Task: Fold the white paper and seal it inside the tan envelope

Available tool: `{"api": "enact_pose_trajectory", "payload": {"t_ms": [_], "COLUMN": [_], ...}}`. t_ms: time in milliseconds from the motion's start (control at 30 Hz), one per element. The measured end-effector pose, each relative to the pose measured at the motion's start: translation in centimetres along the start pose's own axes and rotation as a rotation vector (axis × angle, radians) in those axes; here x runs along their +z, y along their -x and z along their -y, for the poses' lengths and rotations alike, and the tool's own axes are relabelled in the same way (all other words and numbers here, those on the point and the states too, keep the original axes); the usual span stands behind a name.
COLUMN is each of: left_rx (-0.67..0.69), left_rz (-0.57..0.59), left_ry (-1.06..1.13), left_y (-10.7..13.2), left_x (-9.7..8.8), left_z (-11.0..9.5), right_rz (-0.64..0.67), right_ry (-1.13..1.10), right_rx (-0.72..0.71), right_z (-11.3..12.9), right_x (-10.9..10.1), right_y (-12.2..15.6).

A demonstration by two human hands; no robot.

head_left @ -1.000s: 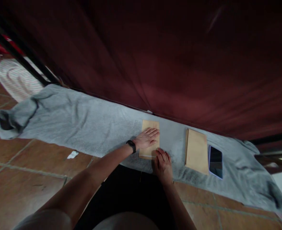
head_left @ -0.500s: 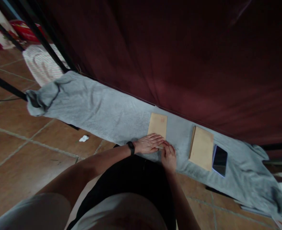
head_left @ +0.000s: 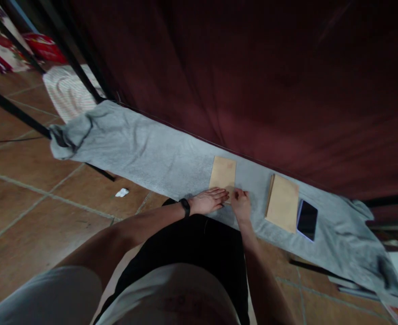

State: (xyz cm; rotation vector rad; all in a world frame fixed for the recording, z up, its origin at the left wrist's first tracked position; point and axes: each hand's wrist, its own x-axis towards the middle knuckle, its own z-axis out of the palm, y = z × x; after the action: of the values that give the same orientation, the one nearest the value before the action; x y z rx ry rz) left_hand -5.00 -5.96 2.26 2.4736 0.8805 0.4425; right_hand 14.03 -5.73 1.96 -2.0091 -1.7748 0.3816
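A tan paper envelope (head_left: 223,171) with a small reddish mark in its upper right corner lies flat on the grey cloth. My left hand (head_left: 208,200) rests on the envelope's near end, palm down with its fingers stretched out. A dark band circles that wrist. At the envelope's lower right edge is my right hand (head_left: 241,204), its fingers curled in and closed. Whether they pinch the paper is hidden. To the right lies a stack of similar tan envelopes (head_left: 283,203), and a dark-screened phone (head_left: 307,220) sits beside it.
The grey cloth (head_left: 161,153) covers a long, narrow surface. Behind it hangs a dark red curtain (head_left: 246,90). Black poles (head_left: 14,110) stand at the left, near a striped cloth (head_left: 72,92). A crumpled white scrap (head_left: 122,192) lies on the tiled floor (head_left: 26,216).
My right hand has shifted slightly up and right, away from my left fingers, and its fingers have curled in. My left hand still lies flat on the envelope. The view has moved slightly.
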Motion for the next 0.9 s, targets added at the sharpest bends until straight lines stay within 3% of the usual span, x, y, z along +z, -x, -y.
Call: {"api": "enact_pose_trajectory", "payload": {"t_ms": [67, 200, 433, 567, 633, 700, 767, 900], "left_rx": [0.032, 0.047, 0.038, 0.069, 0.088, 0.116, 0.144, 0.141], "left_rz": [0.041, 0.044, 0.057, 0.099, 0.101, 0.089, 0.073, 0.058], "left_ry": [-0.184, -0.344, -0.36, -0.315, -0.29, -0.277, -0.27, -0.262], "left_y": [0.0, 0.0, 0.1, 0.6, 0.8, 1.0, 1.2, 1.9], "left_x": [0.1, 0.1, 0.1, -0.4, -0.7, -0.8, -0.8, -0.4], "left_z": [0.1, -0.1, -0.6, -0.5, -0.3, -0.2, 0.0, 0.2], "right_rz": [0.09, 0.146, 0.234, 0.216, 0.142, 0.036, -0.001, 0.233], "right_ry": [0.046, 0.063, 0.038, 0.039, 0.021, -0.065, -0.188, -0.196], "right_rx": [0.095, 0.139, 0.096, 0.114, 0.099, -0.007, -0.213, -0.634], "right_z": [0.9, 1.2, -0.8, -1.6, -1.5, -1.1, -0.4, 0.6], "right_x": [-0.1, 0.0, -1.0, -1.1, -0.9, -0.5, -0.1, 0.8], "right_y": [-1.0, -2.3, -2.9, -1.7, -1.2, -1.0, -0.9, -0.8]}}
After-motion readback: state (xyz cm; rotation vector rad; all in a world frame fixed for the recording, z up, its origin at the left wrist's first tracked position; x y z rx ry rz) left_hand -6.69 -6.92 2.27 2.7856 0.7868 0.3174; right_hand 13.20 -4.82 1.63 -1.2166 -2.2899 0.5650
